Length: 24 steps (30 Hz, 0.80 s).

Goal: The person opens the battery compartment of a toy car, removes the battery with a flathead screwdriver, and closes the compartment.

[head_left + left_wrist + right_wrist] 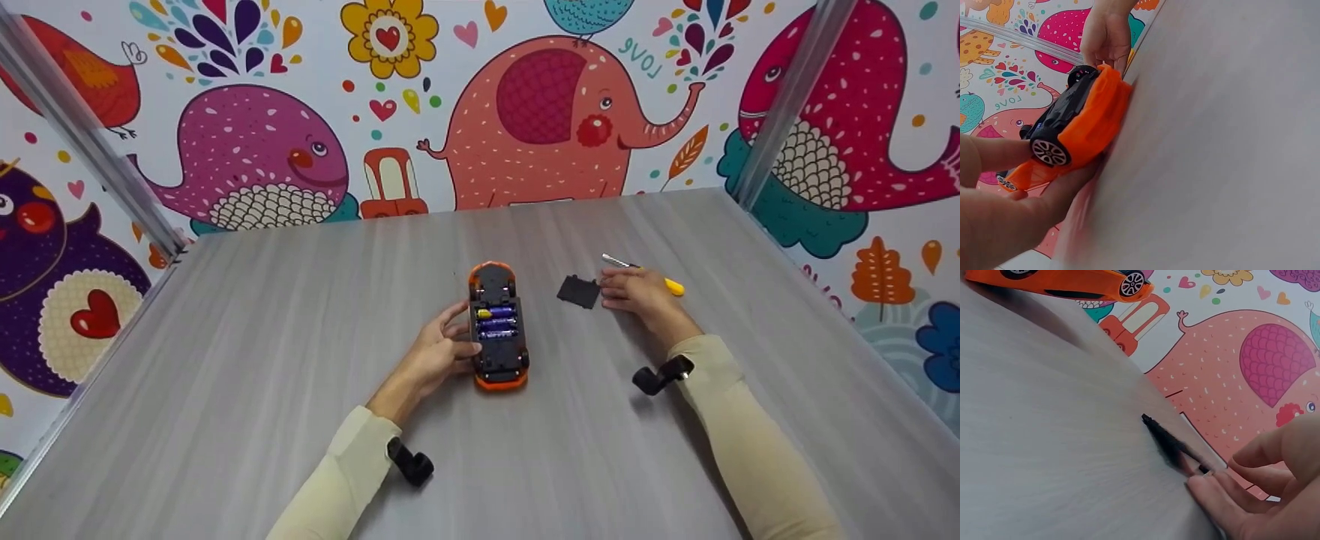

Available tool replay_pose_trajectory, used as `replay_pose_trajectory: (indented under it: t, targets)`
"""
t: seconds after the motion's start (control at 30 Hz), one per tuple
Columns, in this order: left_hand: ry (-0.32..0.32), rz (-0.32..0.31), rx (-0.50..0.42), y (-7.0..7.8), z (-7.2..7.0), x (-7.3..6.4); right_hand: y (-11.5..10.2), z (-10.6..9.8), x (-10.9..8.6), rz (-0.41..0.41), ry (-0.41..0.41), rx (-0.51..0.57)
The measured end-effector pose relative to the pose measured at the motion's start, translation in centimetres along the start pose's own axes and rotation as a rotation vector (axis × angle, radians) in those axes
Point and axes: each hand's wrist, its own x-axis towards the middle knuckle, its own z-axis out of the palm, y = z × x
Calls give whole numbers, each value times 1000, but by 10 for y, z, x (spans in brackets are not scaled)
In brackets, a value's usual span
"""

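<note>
Centrally in the head view, an orange toy car (501, 361) lies wheels up on a grey wood-grain tabletop (300, 337), its long body running up the frame. Its dark underside faces you, with a battery bay uncovered and purple batteries (498, 324) set crosswise inside; one shows a yellow end. Your left hand (433, 351) comes from the lower left and grips the car's left side; the left wrist view shows your digits closed around the body, one by a wheel and others beneath. Right of centre, a flat black battery cover (578, 291) sits apart from the car. Your right hand (641, 292) reaches it from the lower right, fingertips at its right edge; whether they pinch it, you cannot tell from these views. A screwdriver (674, 287) shows partly behind that hand, metal shaft to the upper left, yellow handle to the right. Both forearms wear cream sleeves (757, 442), and cartoon-printed walls (420, 150) with an elephant and whales fill the top of the frame.
</note>
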Motion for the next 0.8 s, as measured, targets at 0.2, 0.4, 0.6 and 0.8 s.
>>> replay_pose_trajectory:
  t: [0.2,0.4,0.6,0.8]
  targets:
    - [-11,9,-1,0,0,0,-12,-4,-8,-44,6,-198]
    - [-31,22,-2,-1,0,0,-20,-17,-16,-150,21,-498]
    - [-20,16,-8,-1,-1,0,-22,-37,-16,-158,52,-500]
    - [-14,13,-35,-1,-2,0,-25,-57,-18,-129,114,-488]
